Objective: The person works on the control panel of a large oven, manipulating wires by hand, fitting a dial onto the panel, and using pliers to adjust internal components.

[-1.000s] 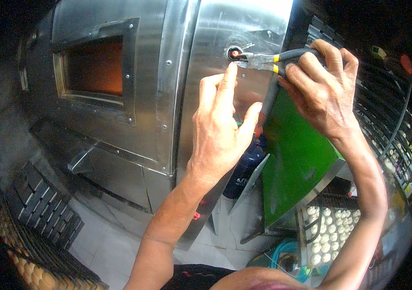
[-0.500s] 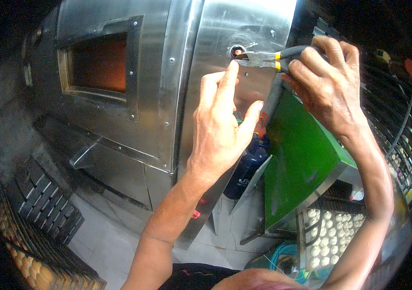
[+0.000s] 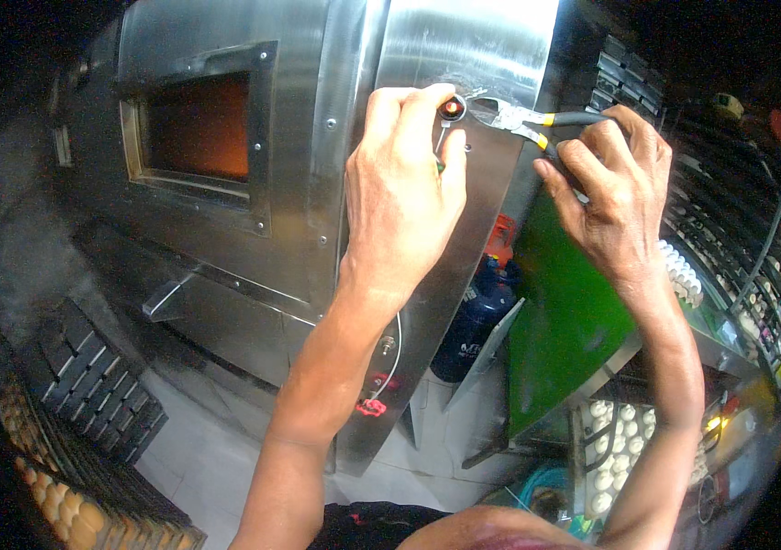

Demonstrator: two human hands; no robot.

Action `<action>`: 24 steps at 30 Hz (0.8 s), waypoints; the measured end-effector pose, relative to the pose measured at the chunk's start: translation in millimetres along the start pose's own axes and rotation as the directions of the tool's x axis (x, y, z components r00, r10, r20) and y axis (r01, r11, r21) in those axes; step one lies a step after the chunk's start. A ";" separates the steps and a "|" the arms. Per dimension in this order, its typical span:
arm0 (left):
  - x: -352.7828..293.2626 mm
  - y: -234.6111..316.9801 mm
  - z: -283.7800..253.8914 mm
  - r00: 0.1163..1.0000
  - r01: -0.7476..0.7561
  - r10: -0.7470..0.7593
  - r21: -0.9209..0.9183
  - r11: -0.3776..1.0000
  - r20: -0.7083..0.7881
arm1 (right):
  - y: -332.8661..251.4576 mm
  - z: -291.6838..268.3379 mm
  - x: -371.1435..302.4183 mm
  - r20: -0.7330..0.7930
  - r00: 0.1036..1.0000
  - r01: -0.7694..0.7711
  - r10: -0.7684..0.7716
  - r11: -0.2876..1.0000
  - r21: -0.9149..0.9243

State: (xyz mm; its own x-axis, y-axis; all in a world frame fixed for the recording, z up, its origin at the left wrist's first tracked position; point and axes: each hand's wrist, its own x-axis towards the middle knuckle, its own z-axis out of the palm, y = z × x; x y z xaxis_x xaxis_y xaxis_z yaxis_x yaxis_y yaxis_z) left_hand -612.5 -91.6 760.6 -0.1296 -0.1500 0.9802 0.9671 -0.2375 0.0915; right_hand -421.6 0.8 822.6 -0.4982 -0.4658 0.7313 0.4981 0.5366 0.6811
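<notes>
Right hand (image 3: 612,188) around pliers (image 3: 511,117)

White lettering (image 3: 470,348) stands on the lower part of the dark blue cylinder (image 3: 480,310), near the left edge of the green worktop (image 3: 560,353); it is too small and blurred to make out. Small red marks (image 3: 357,520) sit on the black garment (image 3: 390,524); whether they are letters cannot be told.
</notes>
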 end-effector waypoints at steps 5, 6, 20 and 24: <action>6.3 1.3 0.0 0.997 0.072 -0.073 -0.064 0.995 -0.019 | -12.6 4.0 -3.5 0.000 0.997 -0.082 0.083 0.995 0.053; 6.3 0.8 -0.2 0.997 0.071 -0.072 -0.071 0.995 -0.022 | -14.1 5.5 -4.9 0.005 0.996 -0.093 0.093 0.993 0.066; 9.8 0.9 -2.6 0.999 0.036 -0.036 -0.060 0.998 0.009 | -54.1 13.6 -16.4 0.076 0.942 -0.331 0.326 0.940 0.080; 12.3 0.9 -4.4 0.999 0.038 -0.036 -0.071 0.997 0.025 | -58.6 21.6 -20.8 0.009 0.945 -0.327 0.327 0.943 0.060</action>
State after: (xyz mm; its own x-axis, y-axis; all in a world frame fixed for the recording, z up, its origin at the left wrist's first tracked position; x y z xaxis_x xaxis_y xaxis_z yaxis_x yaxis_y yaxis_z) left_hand -614.1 -97.8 772.0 -0.1587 -0.1171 0.9804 0.9436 -0.3103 0.1156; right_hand -455.8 -5.7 766.7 -0.3137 -0.2585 0.9137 0.5901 0.7008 0.4009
